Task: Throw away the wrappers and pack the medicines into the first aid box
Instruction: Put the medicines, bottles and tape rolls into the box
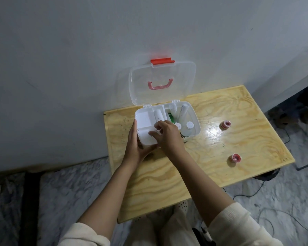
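First aid box: your clear plastic first aid box (194, 128) sits open at the back of the pale plywood desk (212, 157), towards its left side and near the grey wall (78, 59).
Lid: its see-through lid (163, 82) stands upright against the wall, with a red clasp (162, 61) on the top edge and a red carry handle (160, 85) showing through it.
Insert tray: a white divided tray (143, 119) fills the left half of the box; a white roll (158, 114) lies in its back compartment.
Right half: white-capped small bottles (189, 125), a white tube (183, 110) and a green packet (171, 118) stand or lie there; labels are too small to read.
Right hand: your right hand (164, 135) is over the tray's near side, fingers curled onto something small and white; you cannot tell what it is, or whether the fingers truly grip it.
Left hand: your left hand (135, 144) is open, pressed against the box's near left corner, fingers up along the left wall and thumb under the front edge.
Tape rolls: two small rolls with red centres lie loose on the desk, well apart from both hands, one (225, 124) just right of the box, the other (235, 158) nearer the desk's front right edge.
Sleeves: cream sleeves (238, 226) are pushed up both forearms.
Floor: grey mottled floor (69, 189) with dark cables (256, 190) on the right.
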